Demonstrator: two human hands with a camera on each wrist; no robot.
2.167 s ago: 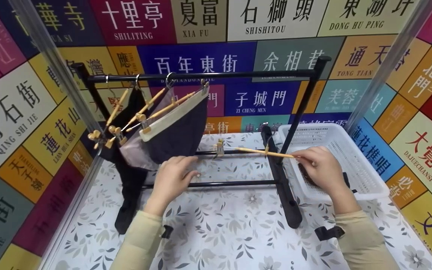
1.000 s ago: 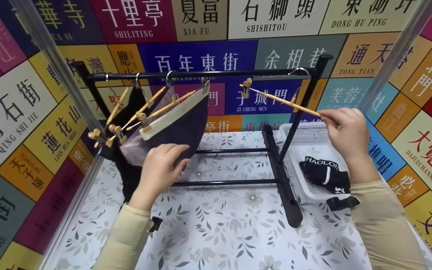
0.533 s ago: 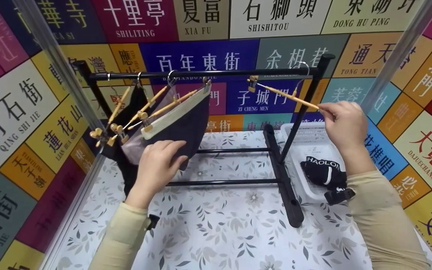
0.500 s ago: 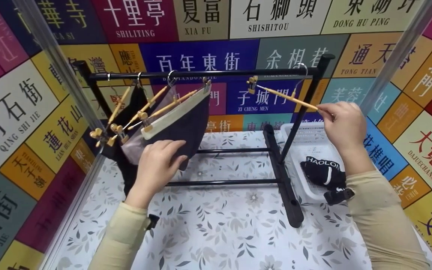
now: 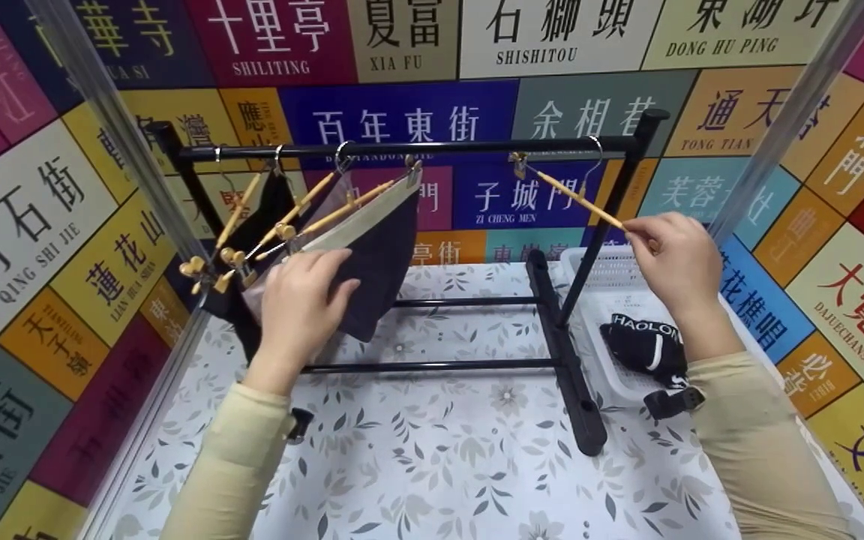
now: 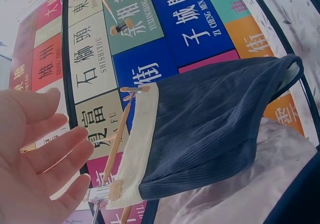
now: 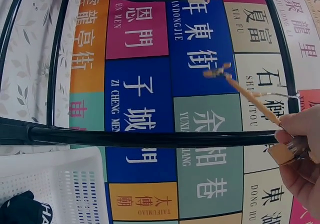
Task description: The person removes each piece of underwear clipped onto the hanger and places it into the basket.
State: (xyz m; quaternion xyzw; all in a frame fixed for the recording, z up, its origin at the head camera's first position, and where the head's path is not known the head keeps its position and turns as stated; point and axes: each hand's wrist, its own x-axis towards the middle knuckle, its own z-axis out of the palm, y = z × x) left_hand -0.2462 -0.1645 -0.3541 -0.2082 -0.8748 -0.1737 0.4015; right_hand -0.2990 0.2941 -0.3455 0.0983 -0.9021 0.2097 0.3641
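My right hand (image 5: 678, 259) pinches the near end of a bare wooden clip hanger (image 5: 578, 199), its metal hook over the rack's top rail near the right post. In the right wrist view, the fingers grip the hanger (image 7: 257, 101) by its near clip, and the far clip holds no cloth. My left hand (image 5: 301, 304) hovers in front of navy ribbed underpants (image 5: 379, 266) with a cream waistband, clipped on a hanger at the left. Seen from the left wrist, its fingers (image 6: 60, 151) are loosely spread, beside the waistband, holding nothing.
The black rack (image 5: 454, 148) stands on a floral-patterned tabletop (image 5: 432, 457). Black and pale mauve garments hang farther left. A white basket (image 5: 627, 386) behind the rack's right foot contains a black garment (image 5: 642, 345) with white lettering. Sign-printed walls enclose the back and sides.
My right hand has lifted the bare hanger from low beside the basket up to the top rail, then lowered slightly. My left hand has moved left and up, in front of the navy underpants.
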